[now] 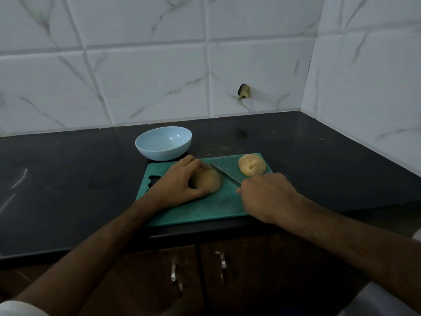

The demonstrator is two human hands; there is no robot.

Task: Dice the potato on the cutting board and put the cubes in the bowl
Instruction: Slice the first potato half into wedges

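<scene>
A green cutting board (205,213) lies on the black counter near its front edge. On it, my left hand (177,185) grips a potato half (208,181), fingers curled over its top and left side. A second potato half (251,164) lies apart at the board's far right corner. My right hand (266,197) holds a knife (224,174) by the handle, which the hand hides. The blade points up-left, just right of the held half. A light blue bowl (163,145) with nothing inside stands just behind the board's left part.
The black counter (68,190) runs left and right, bounded by white tiled walls behind and at the right. A dark hole (243,91) marks the back wall. Cabinet doors with metal handles (222,265) are below the counter edge.
</scene>
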